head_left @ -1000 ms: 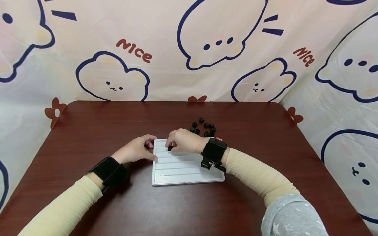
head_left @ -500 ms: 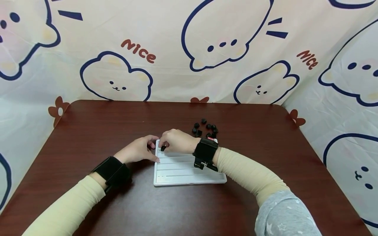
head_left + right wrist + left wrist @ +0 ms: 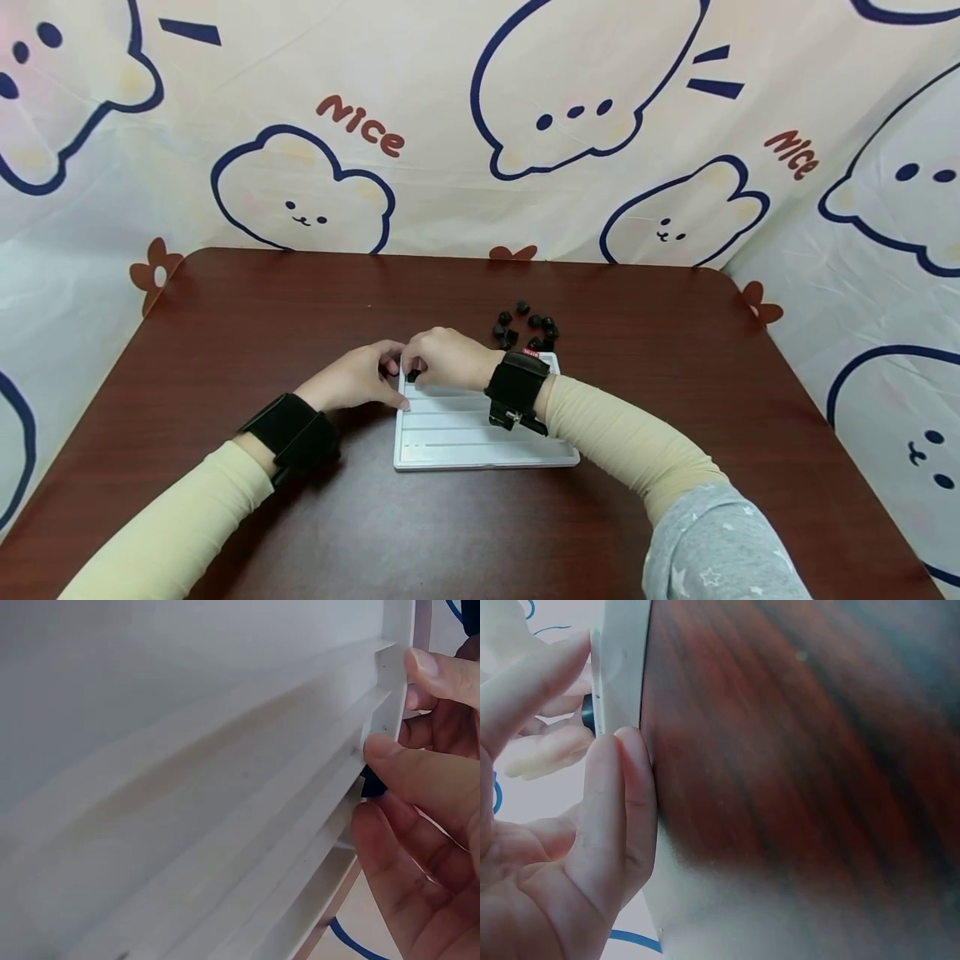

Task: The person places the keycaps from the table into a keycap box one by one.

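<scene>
A white ridged tray [image 3: 480, 454] lies on the table, its parallel ledges running from left to right. My left hand [image 3: 352, 379] holds the tray's left edge, the thumb on the rim and the other fingers by the back corner; the left wrist view shows them along the white side wall [image 3: 622, 667]. Between thumb and fingertips, my right hand [image 3: 453, 358] pinches a small black faceted block [image 3: 371, 784] at the left end of a groove near the back. The fingers hide most of that block, so whether it touches the groove's floor I cannot tell.
Several more small black faceted blocks [image 3: 522, 308] lie loosely scattered on the brown table [image 3: 480, 542], just behind the tray's back right corner. A printed cloth [image 3: 442, 100] hangs behind the table and along its sides.
My right hand has moved left along the groove with the black block, to the tray's left end, then nearly stopped. The left hand has stayed on the tray's edge. The head view has shifted slightly.
</scene>
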